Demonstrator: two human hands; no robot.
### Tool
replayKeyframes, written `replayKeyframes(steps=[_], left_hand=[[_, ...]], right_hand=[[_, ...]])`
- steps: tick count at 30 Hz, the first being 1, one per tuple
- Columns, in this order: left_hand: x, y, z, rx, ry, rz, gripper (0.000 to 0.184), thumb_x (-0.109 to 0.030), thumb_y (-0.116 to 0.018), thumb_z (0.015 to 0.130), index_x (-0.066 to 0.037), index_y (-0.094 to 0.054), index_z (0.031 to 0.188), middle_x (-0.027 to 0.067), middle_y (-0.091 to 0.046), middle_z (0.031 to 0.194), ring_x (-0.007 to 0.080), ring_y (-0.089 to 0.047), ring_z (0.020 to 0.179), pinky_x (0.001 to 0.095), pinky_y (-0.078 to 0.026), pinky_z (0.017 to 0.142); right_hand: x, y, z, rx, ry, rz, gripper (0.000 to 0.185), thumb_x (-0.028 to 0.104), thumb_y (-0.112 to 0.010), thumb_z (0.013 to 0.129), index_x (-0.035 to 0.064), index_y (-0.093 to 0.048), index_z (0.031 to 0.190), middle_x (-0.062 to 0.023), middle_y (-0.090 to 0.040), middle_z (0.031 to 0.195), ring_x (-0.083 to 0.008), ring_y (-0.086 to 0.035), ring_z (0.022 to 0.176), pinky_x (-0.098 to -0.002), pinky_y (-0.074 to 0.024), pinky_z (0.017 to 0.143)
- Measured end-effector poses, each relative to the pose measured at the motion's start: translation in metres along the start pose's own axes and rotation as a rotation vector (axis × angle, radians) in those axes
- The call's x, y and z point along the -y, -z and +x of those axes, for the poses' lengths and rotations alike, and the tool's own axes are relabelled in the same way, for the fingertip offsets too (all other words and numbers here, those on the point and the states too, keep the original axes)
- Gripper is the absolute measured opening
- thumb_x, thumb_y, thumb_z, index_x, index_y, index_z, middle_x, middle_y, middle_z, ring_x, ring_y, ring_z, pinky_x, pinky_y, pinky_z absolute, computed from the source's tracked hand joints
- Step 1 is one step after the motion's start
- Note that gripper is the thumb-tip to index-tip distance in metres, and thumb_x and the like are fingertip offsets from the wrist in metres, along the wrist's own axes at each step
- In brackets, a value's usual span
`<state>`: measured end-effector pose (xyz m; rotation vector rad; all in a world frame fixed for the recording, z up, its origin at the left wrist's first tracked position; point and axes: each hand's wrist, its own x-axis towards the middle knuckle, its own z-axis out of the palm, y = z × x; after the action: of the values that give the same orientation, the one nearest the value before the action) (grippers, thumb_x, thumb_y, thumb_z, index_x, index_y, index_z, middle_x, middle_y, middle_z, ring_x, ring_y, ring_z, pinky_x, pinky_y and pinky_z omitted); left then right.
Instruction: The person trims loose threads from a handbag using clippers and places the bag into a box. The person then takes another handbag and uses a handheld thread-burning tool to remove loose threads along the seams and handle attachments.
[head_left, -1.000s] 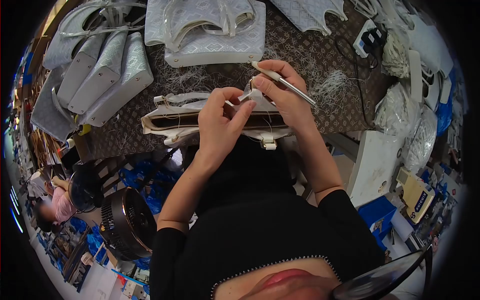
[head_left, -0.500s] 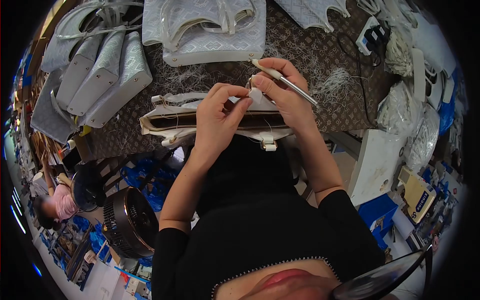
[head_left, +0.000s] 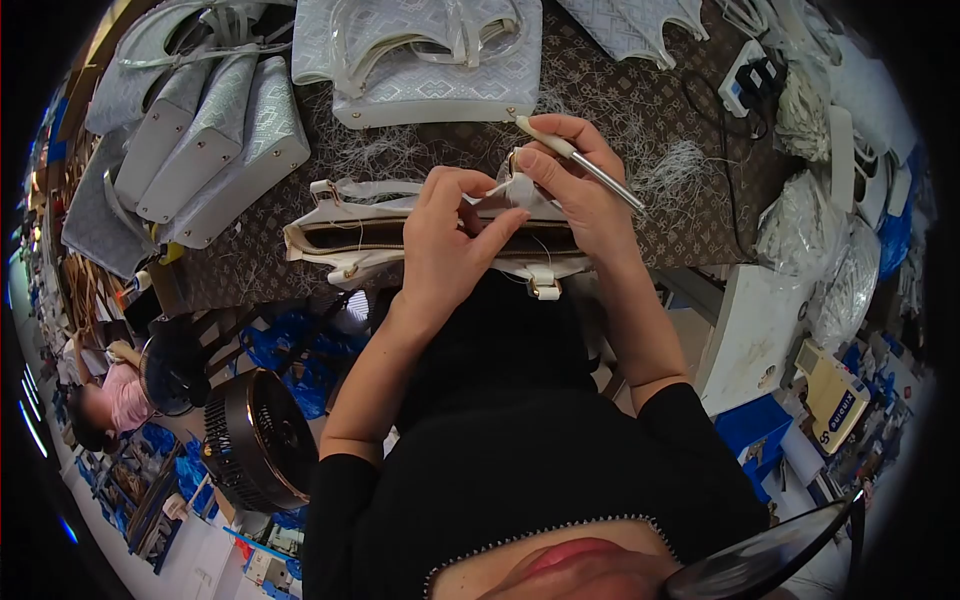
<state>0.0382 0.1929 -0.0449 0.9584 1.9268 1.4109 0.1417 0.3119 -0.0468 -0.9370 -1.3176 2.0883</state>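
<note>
A white handbag (head_left: 375,235) lies at the near table edge, its zipped top opening facing up. At its far side, my right hand (head_left: 585,195) is closed around a slim pen-shaped tool (head_left: 600,178) with a cream part and a metal shaft; its exact kind is unclear. The thumb and fingers of that hand also touch a white strap tab (head_left: 519,190) with a gold ring. My left hand (head_left: 442,240) is over the bag's opening, thumb and index finger apart, the index tip close to the tab. Loose threads hang from the bag.
Finished silver-white handbags (head_left: 215,150) stand at the left, and another handbag (head_left: 440,85) lies at the back. Thread scraps (head_left: 680,165) litter the patterned cloth. A power strip (head_left: 745,80) with a cable is at the right. A black fan (head_left: 255,440) stands lower left, near a seated person (head_left: 125,395).
The thumb of my left hand has come away from the index finger, widening the gap. My right hand stays at the tab with the tool. The whole view has shifted slightly.
</note>
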Motion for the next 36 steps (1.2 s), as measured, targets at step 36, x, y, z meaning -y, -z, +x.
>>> replayKeyframes(steps=[36], left_hand=[[-0.009, -0.002, 0.009, -0.071, -0.053, 0.166, 0.021, -0.006, -0.07, 0.073, -0.005, -0.064, 0.092, 0.005, -0.059, 0.079, 0.0121, -0.054, 0.054, 0.0241, -0.046, 0.05]], right_hand=[[0.0, 0.0, 0.004, -0.012, 0.055, -0.076, 0.031, 0.008, -0.07, 0.084, 0.0008, -0.055, 0.111, -0.0065, -0.065, 0.089, -0.0096, -0.061, 0.08, -0.0215, -0.049, 0.071]])
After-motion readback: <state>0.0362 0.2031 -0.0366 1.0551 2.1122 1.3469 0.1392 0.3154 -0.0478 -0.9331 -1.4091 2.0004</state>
